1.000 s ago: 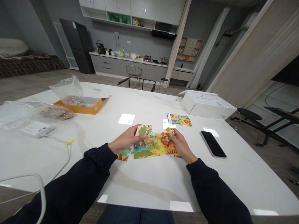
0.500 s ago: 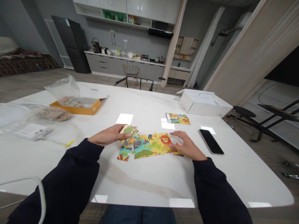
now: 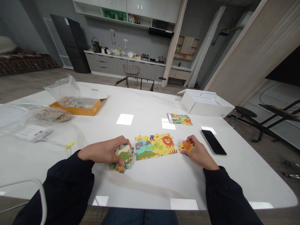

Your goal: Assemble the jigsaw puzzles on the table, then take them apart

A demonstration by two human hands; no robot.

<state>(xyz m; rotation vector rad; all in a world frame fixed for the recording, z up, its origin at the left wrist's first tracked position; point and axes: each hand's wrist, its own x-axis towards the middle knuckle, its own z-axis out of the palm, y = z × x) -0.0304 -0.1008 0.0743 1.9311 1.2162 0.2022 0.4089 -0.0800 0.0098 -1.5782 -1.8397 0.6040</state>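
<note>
Joined puzzle pieces (image 3: 156, 147) with a lion, a crocodile and a hippo lie flat on the white table (image 3: 150, 184). Left of them my left hand (image 3: 107, 151) grips a stack of loose puzzle pieces (image 3: 124, 156), fingers on top and thumb at the near side. My right hand (image 3: 198, 153) pinches an orange and yellow puzzle piece (image 3: 185, 146) just right of the joined section, with a small gap between. Beyond the section lies a picture card (image 3: 180, 119) showing a similar animal scene.
A black-screened phone (image 3: 213, 142) lies at the right, near an open white box (image 3: 206, 103). At the left are an orange box (image 3: 90, 107), plastic bags of pieces (image 3: 52, 114), a white device (image 3: 34, 132) and a cable (image 3: 42, 197).
My left hand has moved left and nearer with the stack, now over where a loose piece lay. My right hand has moved right with the orange piece, away from the joined section.
</note>
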